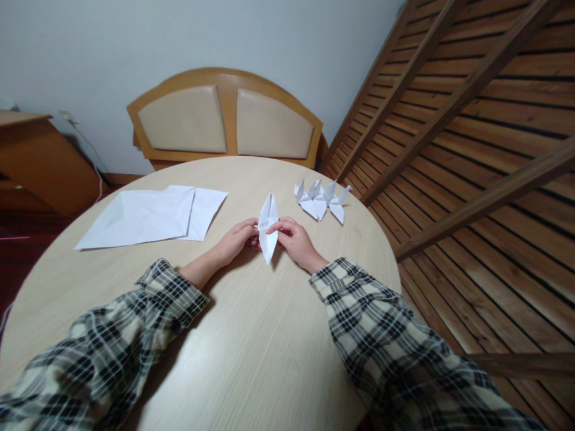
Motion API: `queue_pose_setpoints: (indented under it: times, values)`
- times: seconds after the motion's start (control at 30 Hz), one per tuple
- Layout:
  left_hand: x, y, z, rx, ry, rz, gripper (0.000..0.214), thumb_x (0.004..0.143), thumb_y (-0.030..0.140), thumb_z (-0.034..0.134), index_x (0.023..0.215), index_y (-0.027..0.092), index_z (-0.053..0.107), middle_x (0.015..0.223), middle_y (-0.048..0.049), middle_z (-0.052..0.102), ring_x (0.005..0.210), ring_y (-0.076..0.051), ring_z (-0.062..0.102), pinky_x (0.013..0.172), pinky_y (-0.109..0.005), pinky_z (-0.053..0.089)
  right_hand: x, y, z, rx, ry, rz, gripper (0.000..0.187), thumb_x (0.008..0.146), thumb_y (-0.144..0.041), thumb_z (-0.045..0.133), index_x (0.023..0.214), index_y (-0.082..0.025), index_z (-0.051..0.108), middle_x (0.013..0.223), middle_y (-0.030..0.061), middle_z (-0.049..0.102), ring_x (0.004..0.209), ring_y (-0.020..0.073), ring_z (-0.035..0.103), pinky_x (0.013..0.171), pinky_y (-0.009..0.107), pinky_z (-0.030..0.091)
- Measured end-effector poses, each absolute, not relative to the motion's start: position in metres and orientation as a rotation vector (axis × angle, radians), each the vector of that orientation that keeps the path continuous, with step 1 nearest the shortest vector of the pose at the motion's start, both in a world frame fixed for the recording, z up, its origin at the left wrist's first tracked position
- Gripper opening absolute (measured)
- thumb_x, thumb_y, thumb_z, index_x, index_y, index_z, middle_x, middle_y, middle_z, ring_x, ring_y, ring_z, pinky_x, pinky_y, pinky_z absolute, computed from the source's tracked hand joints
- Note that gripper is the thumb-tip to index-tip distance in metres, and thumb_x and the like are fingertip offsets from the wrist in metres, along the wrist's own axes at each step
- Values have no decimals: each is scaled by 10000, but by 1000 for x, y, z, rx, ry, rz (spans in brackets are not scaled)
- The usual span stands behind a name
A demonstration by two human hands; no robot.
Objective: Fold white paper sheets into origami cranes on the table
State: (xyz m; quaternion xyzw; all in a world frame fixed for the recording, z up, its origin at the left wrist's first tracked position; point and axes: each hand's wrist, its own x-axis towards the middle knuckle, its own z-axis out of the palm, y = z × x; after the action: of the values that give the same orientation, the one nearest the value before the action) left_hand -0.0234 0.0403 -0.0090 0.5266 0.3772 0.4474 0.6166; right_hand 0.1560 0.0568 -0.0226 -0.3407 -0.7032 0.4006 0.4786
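A piece of white paper folded into a long diamond [269,239] is held between my two hands, its points facing away from me and toward me. My left hand [238,239] grips its left edge, with some fingers hidden behind the paper. On the other side, my right hand [299,239] pinches it, thumb lying on the front face and fingers underneath. Several folded paper cranes [317,200] stand close together beyond my right hand. White paper sheets [139,215] lie overlapping to the left of my left hand.
All this is on a round pale wooden table [251,347]. Behind its far edge stands a wooden headboard [231,78] with cream padded panels. A slatted wooden partition [449,149] runs along the right. At far left is a wooden cabinet [40,155].
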Motion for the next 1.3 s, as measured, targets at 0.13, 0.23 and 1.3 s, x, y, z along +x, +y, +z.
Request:
queue_pose_setpoints:
  times: [0.13, 0.23, 1.3]
  values:
    - [-23, 41, -10, 1262, 897, 1045, 158, 820, 315, 591, 859, 161, 599, 702, -18, 550, 621, -132, 486, 575, -274, 382, 156, 57, -24, -836, -1737, 962, 177, 834, -114, 576, 817, -235, 704, 927, 18, 584, 916, 168, 571, 878, 371, 465]
    - [-23, 39, -9, 1393, 953, 1064, 178, 839, 339, 616, 840, 161, 600, 697, -14, 538, 614, -129, 468, 573, -276, 359, 156, 57, -24, -821, -1742, 963, 181, 839, -110, 567, 824, -229, 703, 924, 17, 582, 916, 165, 572, 890, 376, 462]
    - [-25, 38, -12, 1514, 974, 1099, 212, 883, 363, 598, 861, 156, 556, 671, 13, 503, 592, -115, 436, 562, -274, 320, 152, 56, -19, -971, -1605, 1336, 374, 872, -559, 574, 795, -198, 519, 676, -27, 531, 545, 90, 501, 491, 227, 409]
